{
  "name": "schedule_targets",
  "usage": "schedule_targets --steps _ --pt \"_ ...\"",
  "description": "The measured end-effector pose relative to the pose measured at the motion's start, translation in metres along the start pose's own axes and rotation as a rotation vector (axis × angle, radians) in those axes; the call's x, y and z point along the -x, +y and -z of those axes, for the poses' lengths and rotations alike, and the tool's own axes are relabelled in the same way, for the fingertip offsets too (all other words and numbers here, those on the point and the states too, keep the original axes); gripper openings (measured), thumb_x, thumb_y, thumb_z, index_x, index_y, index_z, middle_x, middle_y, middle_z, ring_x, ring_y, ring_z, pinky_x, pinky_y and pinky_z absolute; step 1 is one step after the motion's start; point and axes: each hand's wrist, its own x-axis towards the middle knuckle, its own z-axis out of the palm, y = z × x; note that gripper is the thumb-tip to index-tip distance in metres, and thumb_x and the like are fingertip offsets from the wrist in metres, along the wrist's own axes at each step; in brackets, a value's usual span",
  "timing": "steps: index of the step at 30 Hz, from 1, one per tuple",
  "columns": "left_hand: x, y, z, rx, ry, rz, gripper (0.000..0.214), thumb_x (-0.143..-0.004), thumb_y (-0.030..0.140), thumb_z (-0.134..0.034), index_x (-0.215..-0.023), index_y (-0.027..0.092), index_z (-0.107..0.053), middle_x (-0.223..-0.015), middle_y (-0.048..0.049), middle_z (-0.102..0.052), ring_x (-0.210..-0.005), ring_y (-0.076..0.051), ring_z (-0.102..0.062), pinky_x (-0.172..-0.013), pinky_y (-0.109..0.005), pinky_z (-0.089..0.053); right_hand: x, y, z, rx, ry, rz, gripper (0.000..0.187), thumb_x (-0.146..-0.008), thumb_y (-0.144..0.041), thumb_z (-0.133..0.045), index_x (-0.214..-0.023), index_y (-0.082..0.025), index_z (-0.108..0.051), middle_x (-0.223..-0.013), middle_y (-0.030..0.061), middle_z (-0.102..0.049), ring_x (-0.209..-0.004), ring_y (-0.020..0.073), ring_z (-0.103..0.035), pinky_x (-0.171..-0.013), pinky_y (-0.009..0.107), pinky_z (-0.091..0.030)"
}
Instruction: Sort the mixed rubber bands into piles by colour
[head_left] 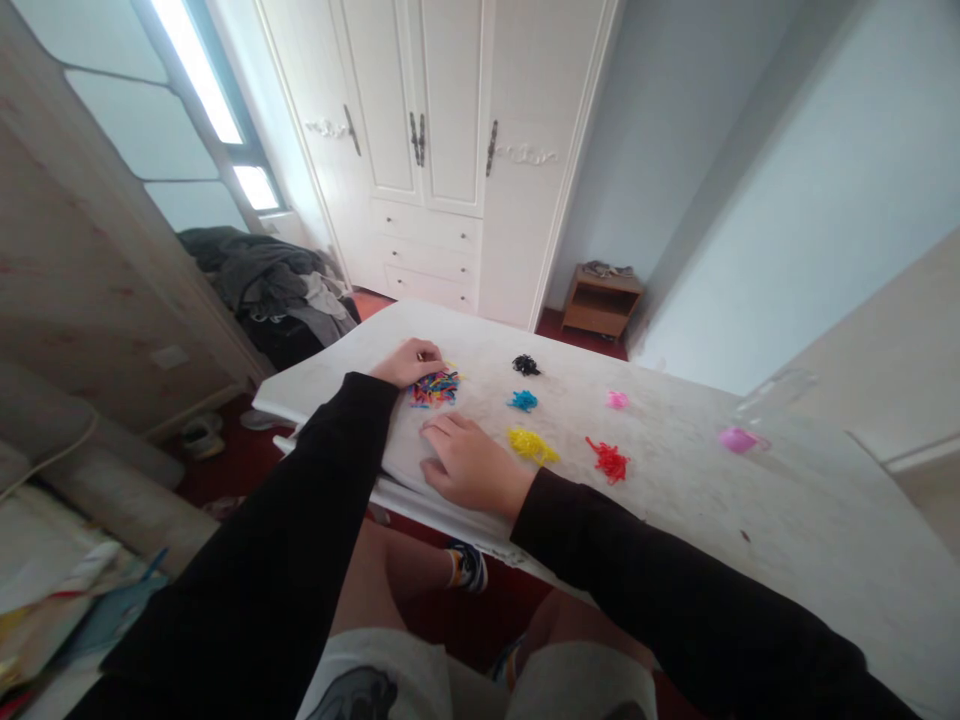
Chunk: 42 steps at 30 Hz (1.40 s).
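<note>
A mixed pile of small colourful rubber bands (435,388) lies at the left part of the white table (675,500). My left hand (411,362) rests at the pile's far left edge, fingers curled and their tips among the bands; what they pinch, if anything, is too small to make out. Nearer to me, my right hand (476,465) is over the table just below the pile, its thumb apart from the fingers and nothing visible in it. Sorted by colour to the right are a black heap (526,365), a blue heap (523,401), a yellow heap (532,446), a red heap (609,461) and a small pink heap (617,399).
Farther right on the table are a pink object (739,439) and a transparent container (776,393) beside it. A white wardrobe (435,200) stands behind the table, with a small wooden cabinet (600,305) to its right. Dark clothes (262,275) are heaped at the left.
</note>
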Motion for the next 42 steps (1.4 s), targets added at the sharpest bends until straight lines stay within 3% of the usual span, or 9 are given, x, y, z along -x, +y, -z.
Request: schedule_targets --steps 4,7,11,15,17,20,25,29,42 --pt "0.0 0.0 0.001 -0.006 -0.004 -0.004 0.032 -0.073 0.047 -0.067 -0.065 0.016 -0.071 -0.064 -0.0036 -0.068 -0.063 -0.016 -0.057 -0.061 -0.029 -0.041 0.004 -0.005 0.006 0.036 0.033 0.018 0.031 -0.093 -0.024 -0.057 -0.119 -0.009 -0.064 -0.121 0.0154 -0.066 -0.114 0.0274 -0.055 -0.104 0.041 -0.047" --pt "0.001 0.0 0.001 -0.006 0.0 0.012 0.032 -0.074 0.047 -0.066 -0.065 0.016 -0.071 -0.064 -0.0035 -0.069 -0.062 -0.016 -0.057 -0.061 -0.028 -0.041 0.014 0.007 0.037 0.099 0.066 0.045 0.029 -0.093 -0.023 -0.057 -0.117 -0.01 -0.067 -0.12 0.0149 -0.069 -0.107 0.0272 -0.06 -0.099 0.043 -0.05" --pt "0.001 0.002 0.002 -0.011 0.0 0.026 0.034 -0.074 0.048 -0.067 -0.066 0.016 -0.072 -0.063 -0.0035 -0.069 -0.06 -0.016 -0.057 -0.058 -0.027 -0.041 0.057 0.07 0.099 0.068 0.273 -0.039 0.02 -0.094 -0.02 -0.055 -0.102 -0.017 -0.072 -0.106 0.0097 -0.075 -0.101 0.0231 -0.066 -0.095 0.04 -0.053" --pt "0.001 0.003 0.004 -0.022 -0.001 0.017 0.033 -0.074 0.048 -0.067 -0.065 0.017 -0.073 -0.062 -0.0033 -0.069 -0.059 -0.015 -0.057 -0.056 -0.026 -0.041 0.127 0.152 0.13 0.11 0.605 -0.342 0.019 -0.092 -0.026 -0.056 -0.087 -0.021 -0.074 -0.095 0.008 -0.076 -0.096 0.0248 -0.069 -0.093 0.044 -0.053" --pt "0.001 0.004 0.004 -0.02 -0.005 0.016 0.032 -0.073 0.047 -0.067 -0.064 0.017 -0.072 -0.061 -0.0032 -0.069 -0.058 -0.015 -0.057 -0.056 -0.025 -0.041 0.154 0.178 0.129 0.077 0.632 -0.478 0.019 -0.088 -0.031 -0.059 -0.086 -0.021 -0.075 -0.094 0.0083 -0.077 -0.094 0.0254 -0.07 -0.09 0.043 -0.054" --pt "0.002 0.004 0.005 -0.012 0.001 0.028 0.028 -0.072 0.044 -0.068 -0.064 0.018 -0.072 -0.061 -0.0032 -0.068 -0.06 -0.016 -0.059 -0.057 -0.025 -0.042 0.169 0.193 0.12 -0.01 0.639 -0.584 0.022 -0.086 -0.034 -0.059 -0.086 -0.02 -0.076 -0.096 0.0085 -0.078 -0.094 0.0254 -0.07 -0.085 0.041 -0.055" --pt "0.004 0.004 0.006 0.001 0.011 0.058 0.02 -0.067 0.033 -0.063 -0.072 0.016 -0.073 -0.064 -0.0033 -0.068 -0.062 -0.017 -0.06 -0.058 -0.026 -0.042 0.161 0.196 0.113 -0.042 0.592 -0.58 0.024 -0.084 -0.036 -0.06 -0.083 -0.02 -0.078 -0.092 0.0087 -0.078 -0.095 0.0265 -0.069 -0.087 0.042 -0.053" --pt "0.007 0.004 0.007 0.018 0.101 0.063 0.023 -0.063 0.029 -0.059 -0.076 0.015 -0.072 -0.068 -0.0042 -0.069 -0.066 -0.017 -0.062 -0.06 -0.026 -0.043 0.162 0.203 0.111 -0.03 0.602 -0.587 0.025 -0.085 -0.038 -0.061 -0.083 -0.019 -0.078 -0.091 0.0093 -0.078 -0.093 0.0266 -0.068 -0.09 0.043 -0.052" --pt "0.01 0.009 0.007 -0.057 0.365 0.009 0.022 -0.071 0.035 -0.068 -0.078 0.015 -0.07 -0.07 -0.0054 -0.071 -0.066 -0.017 -0.064 -0.064 -0.029 -0.048 0.165 0.207 0.107 0.036 0.606 -0.626 0.025 -0.081 -0.042 -0.062 -0.079 -0.021 -0.075 -0.088 0.0081 -0.076 -0.085 0.025 -0.067 -0.084 0.04 -0.053"
